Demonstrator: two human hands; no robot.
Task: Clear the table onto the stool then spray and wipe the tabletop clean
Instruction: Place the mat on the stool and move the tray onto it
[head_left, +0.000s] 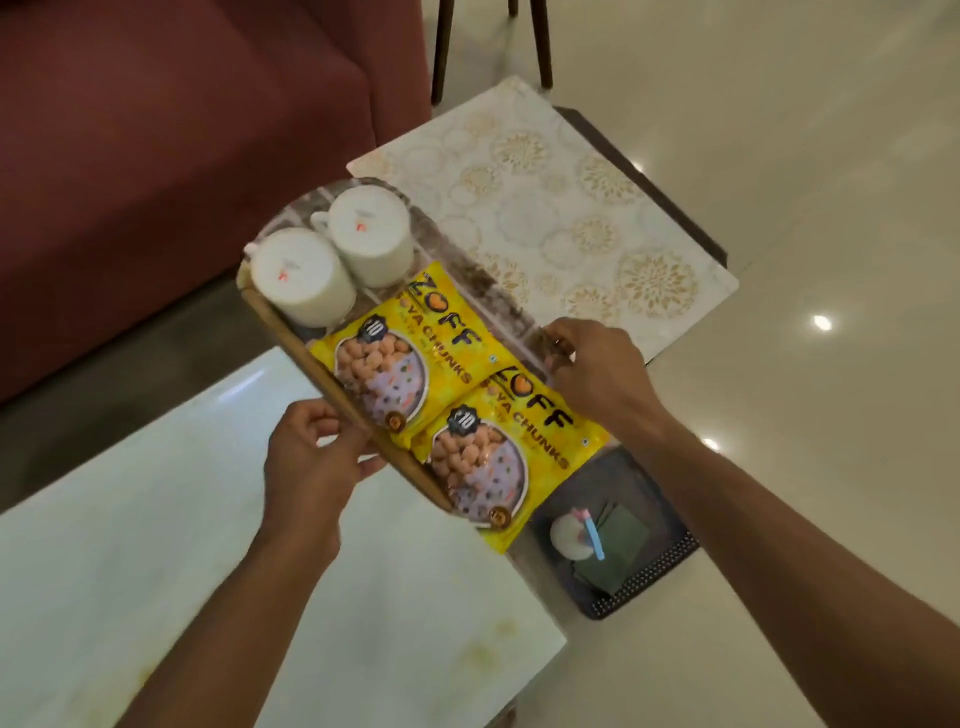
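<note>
I hold an oval wooden-rimmed tray (291, 332) in the air between the white tabletop (156, 519) and the stool (571, 208), which has a white top with gold flower patterns. My left hand (311, 457) grips the tray's near-left rim and my right hand (597, 374) grips its right rim. On the tray stand two white mugs (301, 280) (371, 236) upside down, and two yellow soya chunks packets (395, 358) (498, 457) lie beside them. The nearer packet overhangs the tray's end.
A dark basket (649, 571) on the floor below the tray holds a white spray bottle (571, 535) with a blue and pink nozzle and a folded green cloth (618, 535). A maroon sofa (156, 130) stands at the back left. Dark chair legs (540, 41) rise behind the stool.
</note>
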